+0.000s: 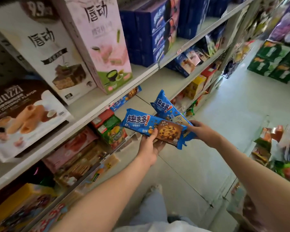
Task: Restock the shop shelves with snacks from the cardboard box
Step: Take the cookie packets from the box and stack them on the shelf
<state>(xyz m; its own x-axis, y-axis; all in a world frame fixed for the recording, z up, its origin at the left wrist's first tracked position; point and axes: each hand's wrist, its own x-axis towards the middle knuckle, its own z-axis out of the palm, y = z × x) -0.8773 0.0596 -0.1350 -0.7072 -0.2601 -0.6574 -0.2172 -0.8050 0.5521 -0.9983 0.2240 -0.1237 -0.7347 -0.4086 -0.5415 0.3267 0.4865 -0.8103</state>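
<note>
My left hand (149,145) grips a blue cookie packet (141,123) from below, thumb on its front, in the middle of the view. My right hand (202,131) holds a second blue cookie packet (164,107) by its lower end, tilted up behind the first. Both packets hover in front of the white shop shelf (107,104). Another blue packet of the same kind (126,97) lies on the shelf below. No cardboard box is in sight.
Tall wafer boxes (60,52) and a pink box (105,44) stand on the shelf at left, dark blue boxes (157,30) further right. Lower shelves hold mixed snacks (110,129). The aisle floor (224,114) runs ahead; green crates (274,61) stand at far right.
</note>
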